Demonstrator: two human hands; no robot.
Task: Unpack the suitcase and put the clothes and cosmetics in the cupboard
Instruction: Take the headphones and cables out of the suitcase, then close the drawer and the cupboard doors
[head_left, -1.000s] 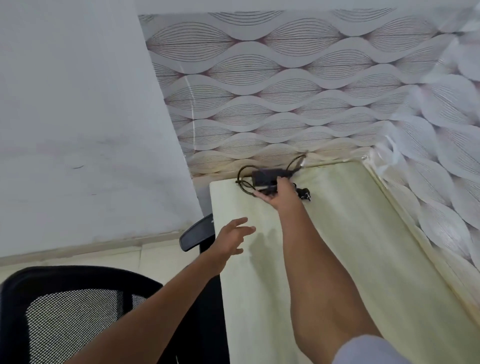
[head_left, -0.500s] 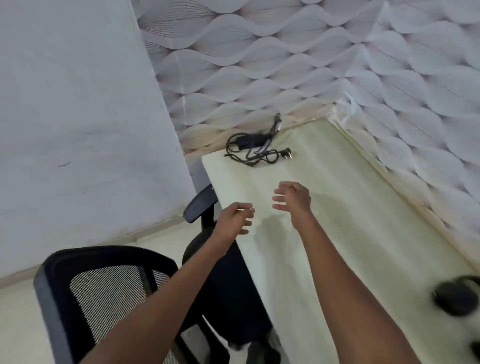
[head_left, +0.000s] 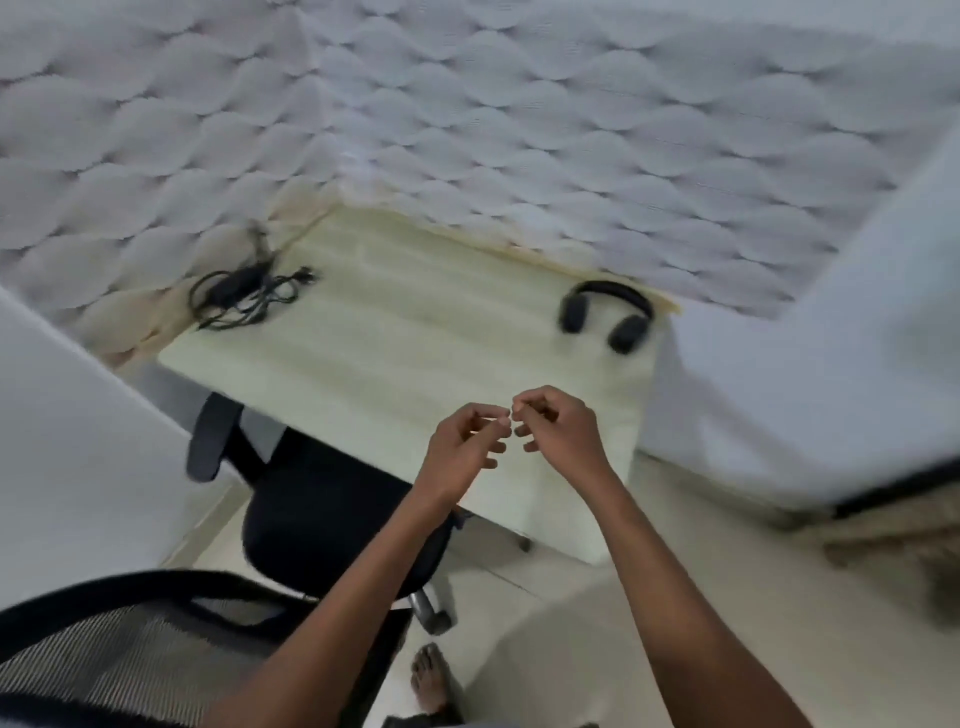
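Pale cream laminate fills the middle of my view: a desk (head_left: 415, 332) pushed into a corner of wave-patterned wallpaper (head_left: 467, 130). The suitcase, the clothes, the cosmetics and the cupboard are all out of view, so I cannot say where they sit, which way the suitcase points or how its long axis runs.

My left hand (head_left: 467, 447) and right hand (head_left: 558, 434) hover together over the near edge of the desk, fingers curled in and fingertips almost meeting. I see nothing held in either one, though the blur could hide something very small.

On the desk, a black cable bundle (head_left: 244, 293) lies in the far left corner against the wall. A pair of black headphones (head_left: 605, 314) lies near the right edge, well apart from it. A black office chair (head_left: 322, 509) stands below the desk on the left.

My judgement on handling comes from the task alone. Clothes should be soft, light and floppy, best gathered under a fold with both hands. Cosmetics are likely small, rigid and smooth, and some are breakable, so I would pinch them round the body, not the cap. A suitcase is stiff and bulky, so I would take it by its handle.
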